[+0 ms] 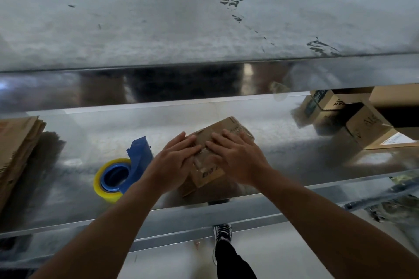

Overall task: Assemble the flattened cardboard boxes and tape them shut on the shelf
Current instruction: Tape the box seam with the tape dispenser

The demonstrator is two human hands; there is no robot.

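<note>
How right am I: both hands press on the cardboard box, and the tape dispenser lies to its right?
Wrong side: the head view shows the tape dispenser left of the cardboard box. Left hand and right hand do press on it.

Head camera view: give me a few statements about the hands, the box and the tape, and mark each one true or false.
1. The left hand and right hand press flat on the small box. True.
2. The tape dispenser lies on the shelf, left of the small box. True.
3. One hand holds the tape dispenser. False: neither hand touches it.
4. Flattened cardboard is stacked at the shelf's right end. False: the flattened stack is at the left end; assembled boxes sit at the right.
</note>
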